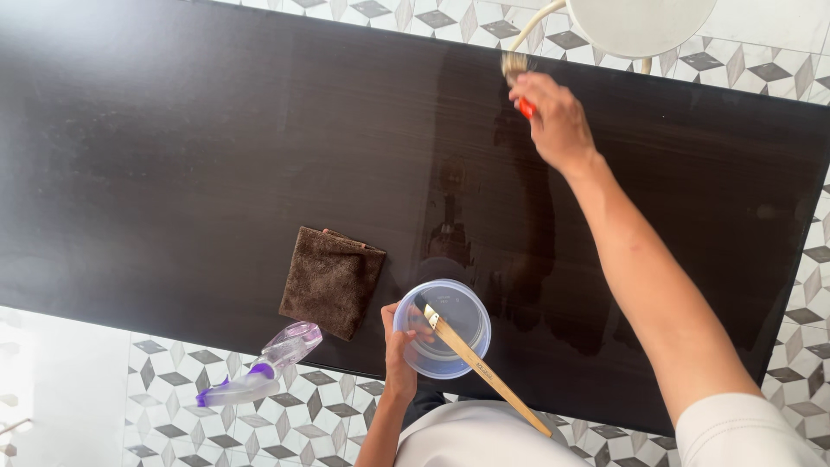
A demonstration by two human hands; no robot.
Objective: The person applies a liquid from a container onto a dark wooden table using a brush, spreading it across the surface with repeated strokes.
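Note:
My right hand reaches to the far edge of a dark wooden tabletop and grips a paintbrush with an orange-red handle, its pale bristles touching the wood. The strip of wood below the brush looks wet and glossy. My left hand holds the rim of a clear plastic bowl at the near edge. A second brush with a long wooden handle rests in the bowl, sticking out toward me.
A folded brown cloth lies on the tabletop left of the bowl. A clear spray bottle with purple parts lies over the near edge. A white round stool stands beyond the far edge. The floor is patterned tile.

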